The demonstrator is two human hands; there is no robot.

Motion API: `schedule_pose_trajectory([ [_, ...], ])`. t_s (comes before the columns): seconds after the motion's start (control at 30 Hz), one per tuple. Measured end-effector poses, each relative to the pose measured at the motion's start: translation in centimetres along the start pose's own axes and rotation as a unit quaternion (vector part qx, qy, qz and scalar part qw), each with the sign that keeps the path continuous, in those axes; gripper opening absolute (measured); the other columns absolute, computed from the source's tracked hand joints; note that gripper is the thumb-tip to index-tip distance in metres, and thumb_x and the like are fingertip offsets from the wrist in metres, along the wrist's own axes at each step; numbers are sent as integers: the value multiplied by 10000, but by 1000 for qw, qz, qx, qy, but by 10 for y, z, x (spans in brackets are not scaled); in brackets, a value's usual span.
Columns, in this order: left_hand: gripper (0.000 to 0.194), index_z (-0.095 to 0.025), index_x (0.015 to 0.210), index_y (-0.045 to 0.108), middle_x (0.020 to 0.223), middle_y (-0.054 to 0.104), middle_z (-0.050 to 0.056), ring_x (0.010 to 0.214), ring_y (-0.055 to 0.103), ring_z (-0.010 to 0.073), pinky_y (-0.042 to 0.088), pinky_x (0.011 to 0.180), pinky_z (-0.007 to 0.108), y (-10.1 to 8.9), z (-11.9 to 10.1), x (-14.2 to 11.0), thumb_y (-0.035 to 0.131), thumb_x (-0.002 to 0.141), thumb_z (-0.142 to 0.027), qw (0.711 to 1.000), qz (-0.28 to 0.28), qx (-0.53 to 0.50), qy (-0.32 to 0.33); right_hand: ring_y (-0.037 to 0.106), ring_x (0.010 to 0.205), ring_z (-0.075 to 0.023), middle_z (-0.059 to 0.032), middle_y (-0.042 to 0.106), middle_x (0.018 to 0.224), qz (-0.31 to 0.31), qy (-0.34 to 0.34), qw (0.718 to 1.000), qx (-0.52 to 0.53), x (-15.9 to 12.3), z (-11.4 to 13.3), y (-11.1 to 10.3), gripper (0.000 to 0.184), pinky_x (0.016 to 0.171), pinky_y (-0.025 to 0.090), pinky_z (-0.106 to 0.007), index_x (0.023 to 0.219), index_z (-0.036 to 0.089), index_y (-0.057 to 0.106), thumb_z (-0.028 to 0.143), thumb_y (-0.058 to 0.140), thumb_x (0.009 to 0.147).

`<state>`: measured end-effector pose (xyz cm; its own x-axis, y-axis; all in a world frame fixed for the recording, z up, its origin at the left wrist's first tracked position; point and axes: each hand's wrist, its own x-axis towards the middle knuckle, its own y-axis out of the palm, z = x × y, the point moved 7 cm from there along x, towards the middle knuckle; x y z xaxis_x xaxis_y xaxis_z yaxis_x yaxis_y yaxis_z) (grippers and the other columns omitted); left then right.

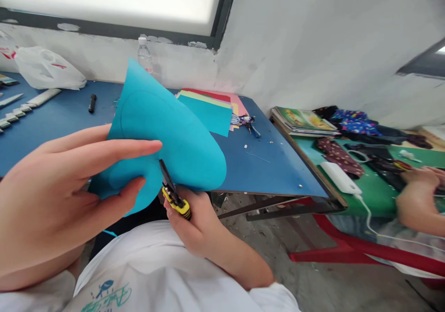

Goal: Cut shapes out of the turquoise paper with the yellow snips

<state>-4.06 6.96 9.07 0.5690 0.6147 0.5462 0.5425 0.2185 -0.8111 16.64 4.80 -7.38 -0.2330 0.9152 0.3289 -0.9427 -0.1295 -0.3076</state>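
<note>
A bent sheet of turquoise paper point(174, 131) is in front of me, with a faint curved line drawn on its upper part. My left hand point(79, 177) grips it from the left; the index finger and thumb lie on its face, and the other fingers are partly hidden. Below the sheet, my right hand point(194, 224) is closed around the yellow-and-black handles of small scissors point(175, 200). Their dark blades point up and left, touching the paper between its upper part and a curled lower flap. How far apart the blades are I cannot tell.
Coloured paper sheets point(205, 110) lie on the blue table point(278, 163), beside blue-handled pliers point(255, 129). Farther left are a water bottle point(144, 54), a plastic bag point(48, 68) and a black marker point(92, 103). At right, another person's hand point(420, 182) is over a green table point(375, 200).
</note>
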Motion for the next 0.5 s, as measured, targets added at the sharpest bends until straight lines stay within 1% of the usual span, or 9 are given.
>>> schedule_pose_trajectory([
  [0.07, 466, -602, 1656, 805, 1168, 749, -46, 589, 427, 63, 362, 506, 241, 0, 0, 0, 773, 1229, -419, 1000, 5, -2, 0, 687, 730, -266, -6, 730, 819, 11, 17, 1000, 21, 0, -3, 1, 175, 701, 569, -421, 952, 315, 611, 336, 783, 978],
  [0.13, 457, -592, 1651, 806, 1199, 758, -37, 609, 441, 71, 368, 517, 243, -1, -1, 0, 769, 1232, -413, 1000, 7, -1, -2, 682, 728, -269, -2, 716, 804, 11, 24, 999, 23, -1, -4, 1, 171, 705, 564, -425, 955, 316, 617, 343, 785, 969],
  [0.27, 425, -566, 1629, 819, 1221, 769, -40, 624, 443, 64, 368, 522, 219, 0, -2, -1, 766, 1239, -404, 1000, 10, 0, -5, 671, 700, -254, 0, 719, 794, 10, 24, 999, 19, 0, -5, 1, 162, 659, 510, -401, 950, 310, 619, 327, 779, 967],
  [0.4, 410, -555, 1620, 828, 1233, 780, -38, 599, 455, 51, 380, 508, 214, -1, -1, -1, 771, 1238, -414, 1000, 8, -7, 2, 677, 680, -255, -7, 740, 791, 10, 21, 1000, 13, 1, -4, 1, 170, 638, 489, -396, 942, 307, 611, 312, 777, 975],
  [0.5, 398, -548, 1610, 832, 1265, 790, -40, 606, 474, 47, 396, 512, 205, -1, 1, 0, 781, 1237, -420, 1000, 11, -13, 7, 677, 652, -251, -9, 756, 785, 1, 15, 1000, -15, 0, -3, -2, 173, 608, 476, -388, 932, 308, 609, 315, 775, 978],
])
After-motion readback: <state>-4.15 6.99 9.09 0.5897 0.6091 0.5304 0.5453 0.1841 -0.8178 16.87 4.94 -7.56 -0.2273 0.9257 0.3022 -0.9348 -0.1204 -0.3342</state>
